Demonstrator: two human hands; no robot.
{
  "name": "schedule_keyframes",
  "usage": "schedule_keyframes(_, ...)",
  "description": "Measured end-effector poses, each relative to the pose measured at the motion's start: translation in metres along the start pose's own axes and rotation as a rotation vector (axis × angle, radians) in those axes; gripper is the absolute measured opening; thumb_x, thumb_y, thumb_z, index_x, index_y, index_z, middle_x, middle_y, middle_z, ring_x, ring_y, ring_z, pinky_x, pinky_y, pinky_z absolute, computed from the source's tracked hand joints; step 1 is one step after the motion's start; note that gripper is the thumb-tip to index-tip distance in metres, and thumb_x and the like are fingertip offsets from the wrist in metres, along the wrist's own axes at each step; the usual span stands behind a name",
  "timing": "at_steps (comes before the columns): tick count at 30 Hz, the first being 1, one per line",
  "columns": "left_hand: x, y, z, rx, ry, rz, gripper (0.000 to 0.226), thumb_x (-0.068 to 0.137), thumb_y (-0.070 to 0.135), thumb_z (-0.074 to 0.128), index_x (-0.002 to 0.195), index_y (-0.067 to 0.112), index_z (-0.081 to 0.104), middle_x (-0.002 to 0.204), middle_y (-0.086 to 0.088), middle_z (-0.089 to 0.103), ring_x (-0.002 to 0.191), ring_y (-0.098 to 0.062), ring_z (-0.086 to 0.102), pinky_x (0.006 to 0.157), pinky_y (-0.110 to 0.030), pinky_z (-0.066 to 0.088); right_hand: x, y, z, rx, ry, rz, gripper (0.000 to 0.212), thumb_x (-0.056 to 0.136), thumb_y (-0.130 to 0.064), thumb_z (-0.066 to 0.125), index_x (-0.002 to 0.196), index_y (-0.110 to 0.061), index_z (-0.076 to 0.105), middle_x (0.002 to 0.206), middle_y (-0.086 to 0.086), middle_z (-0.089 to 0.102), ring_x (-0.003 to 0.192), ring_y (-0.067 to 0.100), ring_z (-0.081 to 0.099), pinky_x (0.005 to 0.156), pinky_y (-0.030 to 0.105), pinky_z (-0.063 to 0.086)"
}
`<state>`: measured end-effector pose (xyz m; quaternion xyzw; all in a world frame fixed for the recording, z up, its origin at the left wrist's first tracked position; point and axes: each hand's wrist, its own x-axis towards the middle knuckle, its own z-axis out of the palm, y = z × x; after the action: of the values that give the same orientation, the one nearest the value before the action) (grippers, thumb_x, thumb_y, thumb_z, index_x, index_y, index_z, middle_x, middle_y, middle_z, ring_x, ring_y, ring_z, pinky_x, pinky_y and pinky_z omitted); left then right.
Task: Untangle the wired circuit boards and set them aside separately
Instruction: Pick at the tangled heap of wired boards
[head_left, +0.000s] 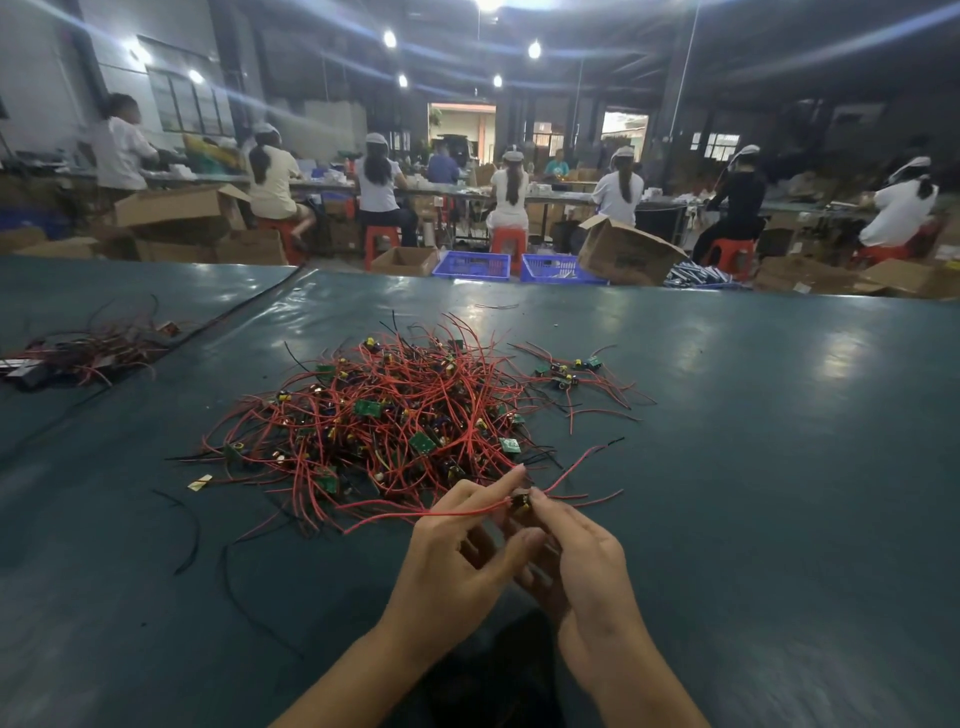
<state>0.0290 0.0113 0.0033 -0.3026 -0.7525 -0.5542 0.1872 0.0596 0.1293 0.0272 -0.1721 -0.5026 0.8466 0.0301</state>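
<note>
Just in front of the tangled pile on the tabletop, the left hand and right hand both pinched one wired board at their fingertips, seemingly mid-separation, and next its red leads would need drawing clear before it joined the separated boards beyond.

Two hands, one held board, three board piles, two crates.

Glossy dark-green sheet on the table with lamp reflections, smooth red plastic-coated wires in the tangled pile, matt green circuit boards, brown cardboard boxes, blue plastic lattice crates
</note>
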Motion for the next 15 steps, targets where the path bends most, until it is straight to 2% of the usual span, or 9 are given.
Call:
schedule_keyframes(2, 0.000, -0.003, -0.004, 0.094, -0.103, 0.032, 0.058, 0.086, 0.037, 0.067, 0.139, 0.021, 0.050, 0.103, 0.014, 0.056, 0.072, -0.007, 0.058, 0.071, -0.020, 0.050, 0.001, -0.004, -0.001, 0.084, 0.052, -0.031, 0.015, 0.091, -0.016, 0.064, 0.086, -0.007, 0.075, 0.082, 0.014, 0.075, 0.066, 0.019, 0.072, 0.055, 0.028, 0.057)
schedule_keyframes(4, 0.000, -0.007, -0.010, 0.209, -0.180, 0.040, 0.054, 0.088, 0.041, 0.064, 0.136, 0.021, 0.053, 0.111, 0.016, 0.054, 0.077, -0.006, 0.058, 0.077, -0.025, 0.051, 0.004, -0.014, -0.006, 0.251, 0.091, -0.080, 0.014, 0.095, -0.013, 0.058, 0.091, -0.005, 0.069, 0.075, 0.011, 0.074, 0.062, 0.016, 0.072, 0.051, 0.024, 0.057)
schedule_keyframes(7, 0.000, -0.017, -0.019, 0.370, -0.231, 0.040, 0.039, 0.088, 0.042, 0.059, 0.123, 0.025, 0.064, 0.106, 0.017, 0.057, 0.083, -0.007, 0.060, 0.075, -0.034, 0.052, 0.012, -0.038, -0.021, 0.492, 0.158, -0.187, 0.016, 0.100, -0.011, 0.050, 0.091, -0.007, 0.062, 0.070, 0.011, 0.070, 0.061, 0.017, 0.071, 0.058, 0.026, 0.060)
schedule_keyframes(9, 0.000, -0.022, -0.022, 0.380, -0.212, 0.019, 0.028, 0.090, 0.039, 0.060, 0.111, 0.023, 0.071, 0.100, 0.016, 0.061, 0.083, -0.007, 0.062, 0.074, -0.036, 0.052, 0.017, -0.055, -0.035, 0.572, 0.216, -0.243, 0.017, 0.101, -0.012, 0.049, 0.090, -0.007, 0.061, 0.072, 0.010, 0.067, 0.063, 0.019, 0.073, 0.058, 0.028, 0.061)
schedule_keyframes(13, 0.000, -0.027, -0.024, 0.353, -0.206, -0.008, 0.025, 0.091, 0.037, 0.058, 0.104, 0.021, 0.072, 0.096, 0.016, 0.063, 0.082, -0.008, 0.062, 0.073, -0.036, 0.053, 0.029, -0.074, -0.056, 0.583, 0.365, -0.369, 0.016, 0.100, -0.015, 0.054, 0.087, -0.010, 0.061, 0.078, 0.007, 0.058, 0.052, 0.013, 0.068, 0.051, 0.026, 0.057)
schedule_keyframes(15, -0.001, -0.028, -0.022, 0.344, -0.215, -0.018, 0.026, 0.091, 0.040, 0.056, 0.104, 0.023, 0.072, 0.096, 0.018, 0.062, 0.083, -0.009, 0.063, 0.073, -0.037, 0.053, 0.037, -0.076, -0.064, 0.429, 0.464, -0.470, 0.012, 0.097, -0.018, 0.060, 0.087, -0.012, 0.061, 0.076, 0.005, 0.058, 0.046, 0.009, 0.062, 0.045, 0.023, 0.053)
